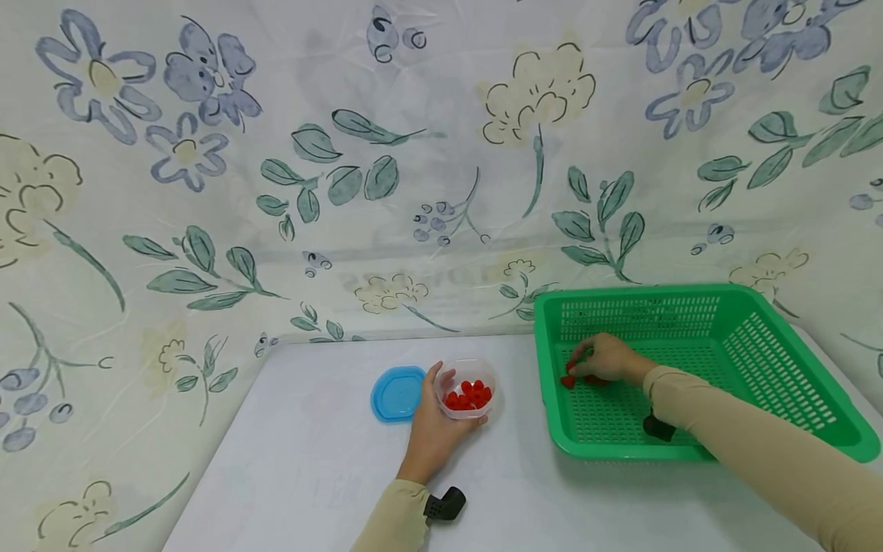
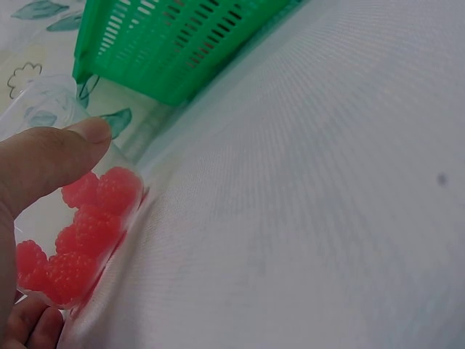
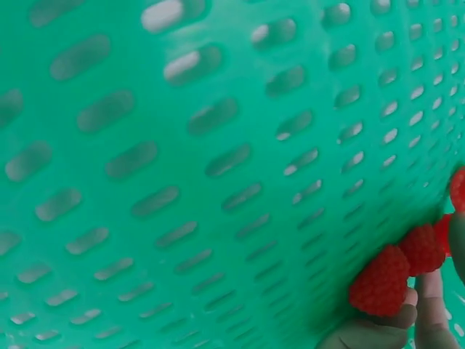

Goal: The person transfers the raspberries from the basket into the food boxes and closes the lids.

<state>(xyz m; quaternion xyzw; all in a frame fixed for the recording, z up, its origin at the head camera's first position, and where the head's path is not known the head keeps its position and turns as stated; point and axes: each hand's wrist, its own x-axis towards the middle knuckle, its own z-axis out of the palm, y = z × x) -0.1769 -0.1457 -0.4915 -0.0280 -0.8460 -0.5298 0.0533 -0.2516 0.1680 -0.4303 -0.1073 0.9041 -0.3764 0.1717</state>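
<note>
My left hand (image 1: 436, 429) grips a small clear plastic tub (image 1: 466, 389) from the side, on the white table. Several red raspberries (image 1: 472, 395) lie in its bottom. In the left wrist view, the thumb (image 2: 54, 160) presses on the tub's outer wall. Over at the green basket (image 1: 572, 443), my right hand (image 1: 607, 359) reaches inside at the left end, fingers curled down round a raspberry. The right wrist view shows raspberries (image 3: 381, 282) in a row at the fingertips (image 3: 408, 299), against the slotted basket.
A blue lid (image 1: 396, 395) lies on the table (image 1: 310, 452) just left of the tub, partly behind my left hand. The basket's raised rim stands between the tub and my right hand. A flower-printed cloth (image 1: 414, 153) hangs behind the table.
</note>
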